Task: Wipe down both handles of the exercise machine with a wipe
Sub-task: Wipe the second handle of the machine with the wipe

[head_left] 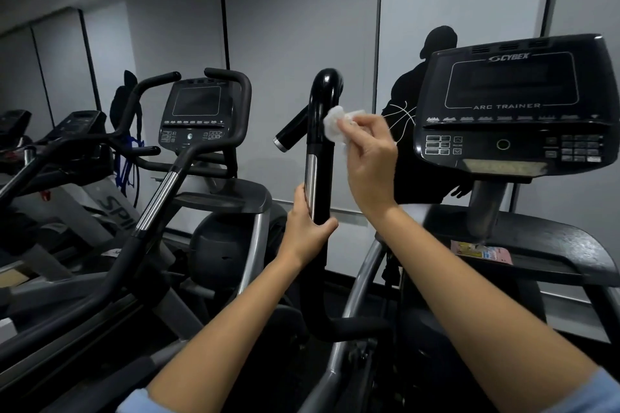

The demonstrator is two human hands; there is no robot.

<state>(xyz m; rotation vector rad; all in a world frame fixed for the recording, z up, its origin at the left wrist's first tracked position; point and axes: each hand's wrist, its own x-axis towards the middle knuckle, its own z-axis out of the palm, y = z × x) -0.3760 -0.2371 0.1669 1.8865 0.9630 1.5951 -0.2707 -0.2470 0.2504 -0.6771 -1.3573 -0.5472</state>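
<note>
your left hand (307,228) wrapped closed round black handle (318,157) at frame centre, low on upright. your right hand (369,157) pinches white wipe (335,124), pressed against handle's upper right side. console (510,104) close right; second machine (201,117) left.

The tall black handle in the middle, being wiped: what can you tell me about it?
The handle is a glossy black upright tube that curves over at the top, with a silver strip down its left side and a short stub branching off to the left. It belongs to the Cybex Arc Trainer. The left hand grips it low down; the right hand presses a crumpled white wipe against its upper right side.
</note>
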